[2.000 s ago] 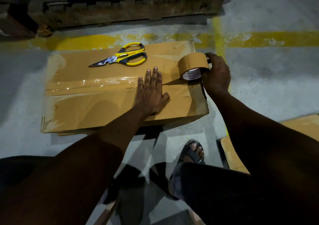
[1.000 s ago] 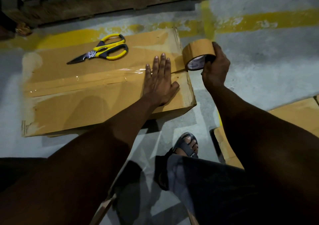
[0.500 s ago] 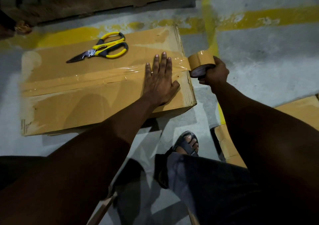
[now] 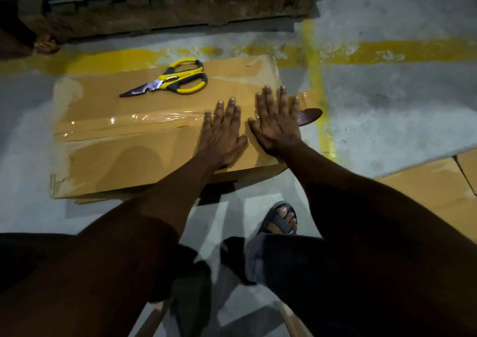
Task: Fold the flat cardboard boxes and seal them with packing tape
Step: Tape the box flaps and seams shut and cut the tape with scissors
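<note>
Pallet (image 4: 165, 8): rough dark wood, sitting at 12 o'clock from the box. The frame edge is cutting off its top, and the load on it is too dim to make out.
Cardboard box (image 4: 124, 161): brown, smooth and rectangular, sitting on the floor left of centre. Its near left corner is looking frayed, and its near side is falling into shadow.
Tape strip (image 4: 144, 119): a glossy band running along the seam on top of the box. Its wrinkles are catching the light, and its right end is disappearing under both hands.
Scissors (image 4: 170, 81): yellow-and-black handles and steel blades. They are lying on the box top at 11 o'clock from the left hand, clear of the strip, with the tips pointing towards 8 o'clock.
Left hand (image 4: 222, 132): lying flat with the fingers straight and close together, pressing on the strip and gripping nothing.
Right hand (image 4: 277, 125): lying just beside it at 3 o'clock, fingers spread and palm down near the right end of the box, gripping nothing.
Tape roll (image 4: 311, 114): only a dark brown, blurred sliver is showing past the right edge of the box, at 3 o'clock from the right hand. I cannot tell what is holding it there.
Sandal (image 4: 280, 221): grey straps with the toes showing, standing at 6 o'clock from the right hand. The heel is hiding behind a leg.
Floor (image 4: 387, 117): mottled grey concrete carrying worn yellow lines (image 4: 402, 50).
Flat cardboard (image 4: 433, 189): lying at 4 o'clock from the box, with an arm and the frame edge cutting it off.
</note>
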Demonstrator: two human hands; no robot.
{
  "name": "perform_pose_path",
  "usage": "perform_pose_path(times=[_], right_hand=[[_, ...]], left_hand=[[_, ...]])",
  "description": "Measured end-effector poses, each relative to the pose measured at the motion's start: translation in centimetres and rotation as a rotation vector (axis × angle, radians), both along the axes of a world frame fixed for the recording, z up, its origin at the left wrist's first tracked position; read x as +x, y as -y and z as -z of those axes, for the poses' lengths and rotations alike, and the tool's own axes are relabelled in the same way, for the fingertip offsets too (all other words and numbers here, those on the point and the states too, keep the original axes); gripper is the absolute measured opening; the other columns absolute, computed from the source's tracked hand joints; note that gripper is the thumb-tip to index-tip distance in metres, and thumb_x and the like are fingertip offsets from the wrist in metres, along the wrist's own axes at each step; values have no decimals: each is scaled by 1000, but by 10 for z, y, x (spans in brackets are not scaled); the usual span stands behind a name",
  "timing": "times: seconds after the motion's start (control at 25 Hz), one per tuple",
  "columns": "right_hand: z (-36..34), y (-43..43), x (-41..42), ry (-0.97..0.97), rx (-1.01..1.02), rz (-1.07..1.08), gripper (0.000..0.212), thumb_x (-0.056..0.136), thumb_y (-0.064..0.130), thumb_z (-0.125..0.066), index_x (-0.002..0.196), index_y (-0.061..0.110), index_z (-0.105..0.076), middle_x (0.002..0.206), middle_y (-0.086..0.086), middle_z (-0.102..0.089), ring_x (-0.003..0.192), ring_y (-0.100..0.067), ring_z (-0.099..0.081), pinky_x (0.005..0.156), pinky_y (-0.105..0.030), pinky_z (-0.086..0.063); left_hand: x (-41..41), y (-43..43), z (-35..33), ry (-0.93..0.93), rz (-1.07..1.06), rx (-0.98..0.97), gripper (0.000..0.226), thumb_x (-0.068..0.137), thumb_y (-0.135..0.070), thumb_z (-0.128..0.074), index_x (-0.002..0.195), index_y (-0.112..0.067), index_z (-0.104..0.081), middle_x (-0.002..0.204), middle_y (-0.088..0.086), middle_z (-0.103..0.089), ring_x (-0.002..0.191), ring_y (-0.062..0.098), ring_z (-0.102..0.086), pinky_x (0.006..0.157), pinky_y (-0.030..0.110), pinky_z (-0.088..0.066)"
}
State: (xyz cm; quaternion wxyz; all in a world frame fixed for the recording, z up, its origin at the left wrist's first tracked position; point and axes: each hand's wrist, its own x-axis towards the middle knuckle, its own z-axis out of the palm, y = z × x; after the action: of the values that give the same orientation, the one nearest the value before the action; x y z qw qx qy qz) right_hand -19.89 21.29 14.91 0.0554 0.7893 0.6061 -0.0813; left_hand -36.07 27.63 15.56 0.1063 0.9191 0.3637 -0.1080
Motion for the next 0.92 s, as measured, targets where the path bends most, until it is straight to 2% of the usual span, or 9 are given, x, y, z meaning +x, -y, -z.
perform_pose_path(times=[0.16,0.28,0.4,0.48,0.64,0.76,0.92], right_hand=[[-1,-10,-13,-4,-15,72,71,100,56,-14,157,16,3,164,-8,11,148,-41,13,114,-67,6],[-3,-36,-57,-93,-35,-66,71,101,56,-15,156,18,8,163,-8,17,149,-38,15,115,-67,2],[-12,-78,-105,-204,73,-147,70,102,46,-28,157,18,6,163,-13,17,149,-39,11,116,-63,1],[-18,-113,-122,-152,92,-150,68,101,36,-35,157,17,0,163,-14,12,150,-38,8,115,-63,-4],[-25,-148,-128,-47,-15,-143,64,99,27,-40,157,20,-12,164,-13,-8,150,-37,-7,112,-66,-15],[-34,-136,-134,44,54,-118,54,99,25,-40,151,17,-25,143,-18,-40,130,-38,-40,100,-56,-36],[-43,-106,-128,-89,62,78,43,99,23,-42,139,9,-35,127,-15,-50,113,-35,-57,86,-45,-46]], left_hand=[[-110,-33,3,-40,-111,18,72,99,-47,-25,154,-11,5,161,8,17,148,31,12,119,52,1],[-182,-55,4,-68,-221,56,73,98,-48,-27,154,-12,4,161,7,16,148,31,10,119,54,-2],[-231,-74,3,-72,-436,71,73,98,-49,-27,154,-12,2,161,8,14,148,32,9,118,54,-2],[-251,-84,2,-57,-516,77,74,98,-50,-26,154,-12,3,161,10,13,148,33,10,118,53,1],[-258,-88,1,-45,-550,78,76,96,-51,-25,154,-7,0,161,16,10,147,38,8,116,56,0],[-239,-81,-6,-68,-542,26,76,97,-49,-29,153,-9,3,159,19,14,145,43,11,112,64,2],[-176,-64,-19,-112,-388,-58,75,97,-49,-34,154,-15,2,159,21,13,144,49,8,109,68,-6]])
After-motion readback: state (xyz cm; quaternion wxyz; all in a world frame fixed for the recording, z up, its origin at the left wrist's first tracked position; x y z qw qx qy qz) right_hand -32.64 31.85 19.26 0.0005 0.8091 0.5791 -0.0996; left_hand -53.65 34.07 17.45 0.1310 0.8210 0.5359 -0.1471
